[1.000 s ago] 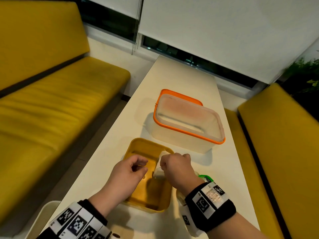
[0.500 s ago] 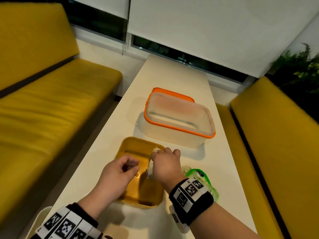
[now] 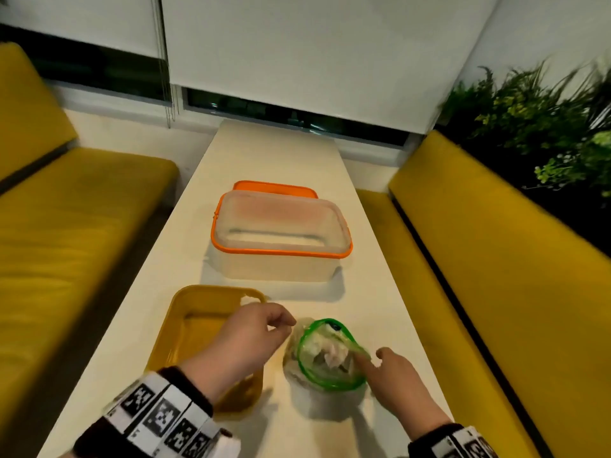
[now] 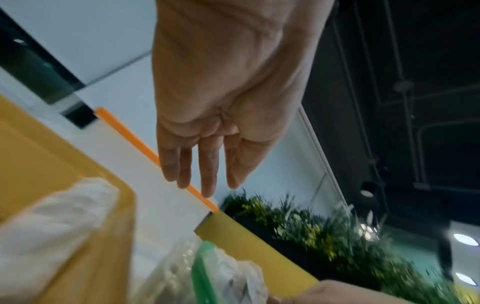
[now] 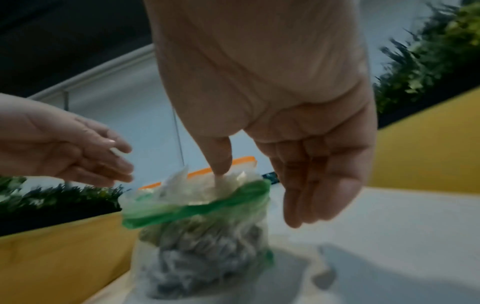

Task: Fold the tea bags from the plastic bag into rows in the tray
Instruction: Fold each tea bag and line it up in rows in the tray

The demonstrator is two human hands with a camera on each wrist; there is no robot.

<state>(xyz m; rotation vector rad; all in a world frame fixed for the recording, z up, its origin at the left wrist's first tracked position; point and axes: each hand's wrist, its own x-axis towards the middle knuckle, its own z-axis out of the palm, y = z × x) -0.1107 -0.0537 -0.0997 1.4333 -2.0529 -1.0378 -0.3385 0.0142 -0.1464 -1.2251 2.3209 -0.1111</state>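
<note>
The yellow tray (image 3: 185, 328) sits on the white table at my near left. One white tea bag (image 4: 52, 224) lies in it, seen at the far right corner (image 3: 250, 296) in the head view. The clear plastic bag with a green zip rim (image 3: 330, 385) stands just right of the tray, its mouth open and full of tea bags (image 5: 182, 189). My right hand (image 3: 370, 357) is at the bag's right rim, one digit dipped into the mouth and touching the tea bags, the other fingers (image 5: 306, 197) straight outside. My left hand (image 3: 281, 325) hovers over the tray's right edge beside the bag, fingers (image 4: 207, 174) relaxed, holding nothing.
A clear box with an orange rim (image 3: 281, 252) stands farther along the table, its orange lid (image 3: 274, 186) behind it. Yellow benches (image 3: 496, 259) run along both sides. Green plants (image 3: 545, 120) fill the far right. The table edge is close on either side.
My right hand left the tray and went right to the bag's mouth. A tea bag now lies in the tray's far corner. My left hand shifted right and its fingers uncurled.
</note>
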